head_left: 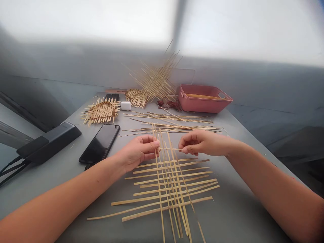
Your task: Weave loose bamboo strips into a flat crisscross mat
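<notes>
A loose lattice of pale bamboo strips (152, 196) lies on the grey table in front of me, with several strips running across and several running away from me. At its far left edge, my left hand (145, 150) pinches the upper part of a lengthwise strip between thumb and fingers. My right hand (193, 142) is closed on the right end of a thin crosswise strip (174, 149), which stretches leftward between the lengthwise strips toward my left hand. The tips of the left fingers are partly hidden behind the strips.
Loose strips (177, 127) lie beyond the hands. Farther back are a pink basket (202, 104), a dark red cord bundle (170, 104), woven pieces (102, 111) and a white case (126, 105). A phone (100, 143) and a black device (50, 141) sit at left.
</notes>
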Action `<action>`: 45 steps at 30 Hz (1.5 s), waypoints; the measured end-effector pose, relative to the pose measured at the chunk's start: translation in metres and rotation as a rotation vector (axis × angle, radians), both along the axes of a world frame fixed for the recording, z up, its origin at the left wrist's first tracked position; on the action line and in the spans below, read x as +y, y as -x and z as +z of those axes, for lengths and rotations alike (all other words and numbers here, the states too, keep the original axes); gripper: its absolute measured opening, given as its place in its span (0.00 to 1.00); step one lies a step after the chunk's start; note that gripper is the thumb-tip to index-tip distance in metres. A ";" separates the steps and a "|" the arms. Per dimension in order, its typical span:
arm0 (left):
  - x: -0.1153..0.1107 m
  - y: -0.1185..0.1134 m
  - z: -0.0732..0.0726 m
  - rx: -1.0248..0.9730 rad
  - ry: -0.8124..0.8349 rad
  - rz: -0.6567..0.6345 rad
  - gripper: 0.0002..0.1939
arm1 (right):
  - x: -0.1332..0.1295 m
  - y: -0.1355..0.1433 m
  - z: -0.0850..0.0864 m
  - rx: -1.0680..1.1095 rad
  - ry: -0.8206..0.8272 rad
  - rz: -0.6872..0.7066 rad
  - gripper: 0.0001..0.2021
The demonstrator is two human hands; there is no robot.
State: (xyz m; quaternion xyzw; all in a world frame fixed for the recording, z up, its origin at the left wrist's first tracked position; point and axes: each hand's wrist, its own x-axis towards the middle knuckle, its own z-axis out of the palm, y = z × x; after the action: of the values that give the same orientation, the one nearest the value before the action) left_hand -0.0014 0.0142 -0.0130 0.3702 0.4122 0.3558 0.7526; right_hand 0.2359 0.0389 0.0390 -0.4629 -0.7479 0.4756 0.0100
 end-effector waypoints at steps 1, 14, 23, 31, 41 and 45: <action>0.000 0.000 0.000 -0.004 0.007 -0.003 0.17 | 0.000 -0.001 0.000 -0.013 -0.011 -0.003 0.11; 0.003 -0.002 0.000 -0.038 0.029 -0.070 0.14 | -0.001 0.014 -0.008 0.219 0.009 -0.138 0.14; 0.003 0.000 0.000 0.670 -0.687 0.102 0.23 | 0.015 0.005 -0.033 0.106 -0.226 -0.203 0.09; -0.013 -0.007 -0.013 1.118 -0.963 -0.250 0.40 | 0.018 -0.005 -0.033 -0.179 -0.297 -0.033 0.06; -0.006 -0.008 -0.015 1.072 -0.961 -0.219 0.40 | 0.016 0.004 -0.040 -0.179 -0.473 -0.087 0.08; -0.008 -0.010 -0.015 1.073 -0.945 -0.223 0.40 | 0.012 0.009 -0.041 -0.156 -0.530 -0.109 0.09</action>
State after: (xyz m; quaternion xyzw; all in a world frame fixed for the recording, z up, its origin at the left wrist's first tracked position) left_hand 0.0083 0.0067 -0.0276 0.8195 0.4869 0.1861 0.2380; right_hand 0.2265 0.0511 -0.0020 -0.5191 -0.8186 0.2251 0.0988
